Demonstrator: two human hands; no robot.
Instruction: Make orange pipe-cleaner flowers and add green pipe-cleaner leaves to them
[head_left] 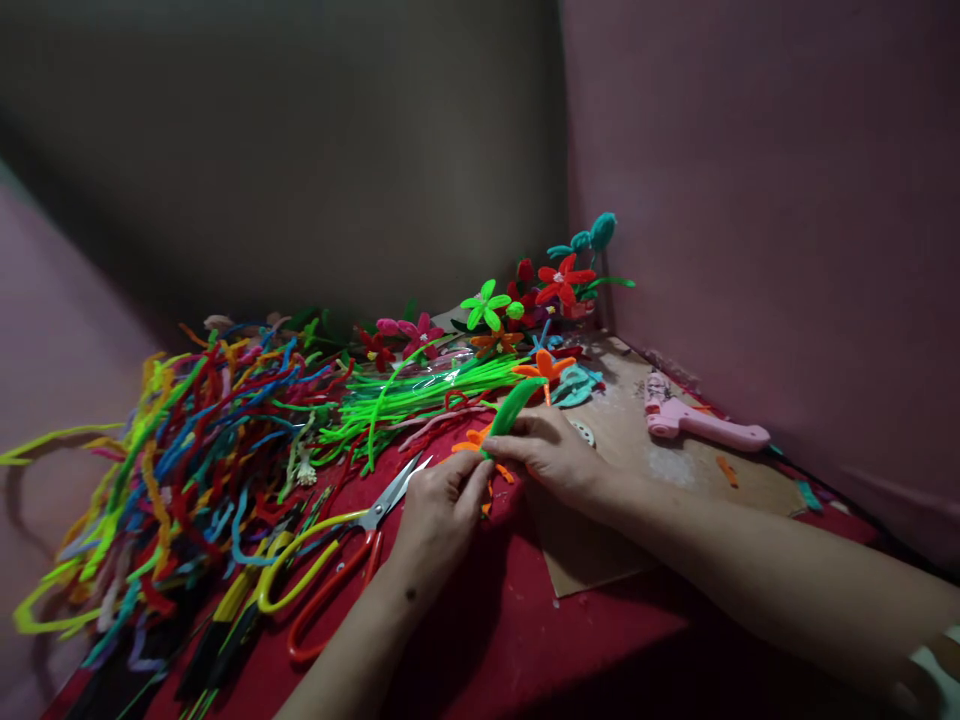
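Both hands meet over the red cloth near the middle. My left hand pinches the lower end of a green pipe-cleaner leaf, fingers closed. My right hand is closed around the same piece, where an orange pipe-cleaner flower shows between the two hands. The green leaf sticks up and to the right from my fingers. Scissors with yellow and red handles lie just left of my left hand.
A large tangle of coloured pipe cleaners fills the left. Bright green stems lie behind the hands. Finished flowers stand in the corner. A pink glue gun rests on cardboard at right. Walls close in behind and right.
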